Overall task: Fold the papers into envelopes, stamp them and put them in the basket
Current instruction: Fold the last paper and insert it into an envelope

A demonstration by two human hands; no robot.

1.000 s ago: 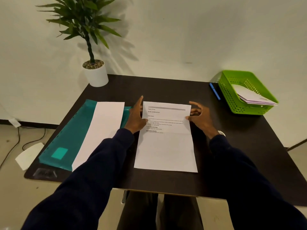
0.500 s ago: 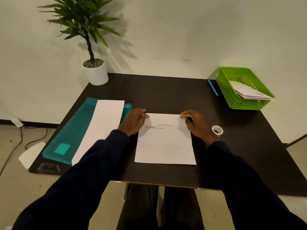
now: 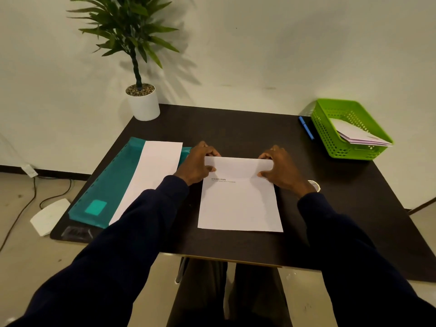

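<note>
Paper (image 3: 239, 204): "REQUIRED PROPS" (rest illegible)

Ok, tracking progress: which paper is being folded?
The middle sheet: its top flap is turned over, held by the left hand and right hand. The second sheet lies flat, untouched, on the teal folder; others sit in the green basket.

Matt white paper (image 3: 239, 204) lies on a dark matt table (image 3: 236, 128); the perforated green basket (image 3: 330, 138) looks plastic.

On my dark desk (image 3: 236, 128) I see the paper (image 3: 239, 204), a teal folder (image 3: 113, 185), a potted plant (image 3: 144, 105), a blue pen (image 3: 306, 127), a green basket (image 3: 354, 154)
</note>
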